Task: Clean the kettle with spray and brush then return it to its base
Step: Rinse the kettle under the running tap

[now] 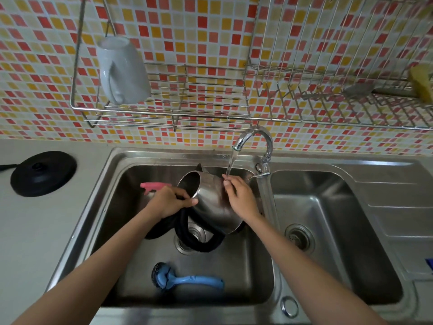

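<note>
A steel kettle (210, 202) with a black handle lies tilted on its side over the left sink basin (145, 277), its mouth facing up and left. My left hand (171, 202) grips the kettle at its rim and the top of the handle. My right hand (239, 195) rests on the kettle's side, fingers under the water running from the tap (255, 141). A pink spray bottle (152, 187) lies in the basin behind my left hand, mostly hidden. The blue brush (185, 279) lies on the basin floor at the front. The black kettle base (43, 173) sits on the counter at the left.
A second basin (332, 221) lies to the right with a draining board beyond it. Wire racks hang on the tiled wall above; a white mug (121, 69) sits upside down in the left one, a yellow sponge (421, 83) in the right one.
</note>
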